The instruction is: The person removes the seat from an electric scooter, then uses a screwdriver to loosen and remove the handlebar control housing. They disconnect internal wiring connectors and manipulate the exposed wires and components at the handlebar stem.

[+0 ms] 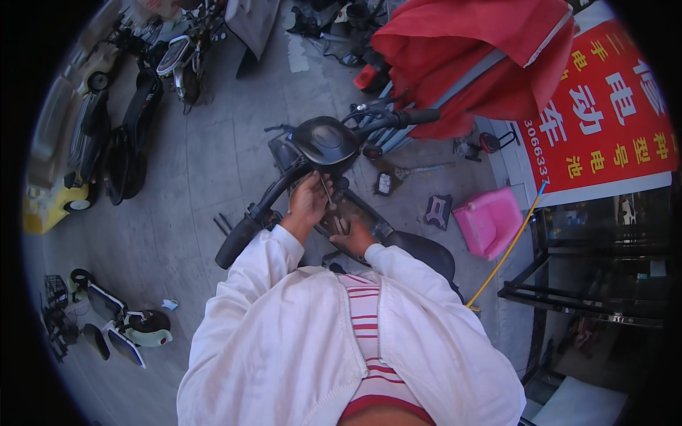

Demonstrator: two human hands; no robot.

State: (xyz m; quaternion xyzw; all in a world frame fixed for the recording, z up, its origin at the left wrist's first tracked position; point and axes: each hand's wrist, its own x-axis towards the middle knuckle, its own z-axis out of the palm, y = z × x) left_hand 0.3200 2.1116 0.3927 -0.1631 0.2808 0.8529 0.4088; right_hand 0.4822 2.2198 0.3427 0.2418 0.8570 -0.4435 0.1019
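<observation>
An electric scooter stands in front of me, with its dark round-topped head cover (327, 140) between two black handlebar grips. Just behind the steering column, my left hand (307, 201) is closed around a thin, rod-like tool (327, 192), whose exact kind is too small to tell. Lower and to the right, my right hand (355, 238) rests over the scooter's footboard area (359, 213). Its thumb and fingers are apart, and I see nothing between them. The black seat (424, 253) lies to the right of that hand.
Several parked scooters (131, 135) line the left side. A red cover (469, 64) hangs at the upper right beside a red sign (604, 106). On the right stand a pink plastic chair (488, 221), a dark stool-like piece (438, 211) and a leaning yellow pole (509, 245).
</observation>
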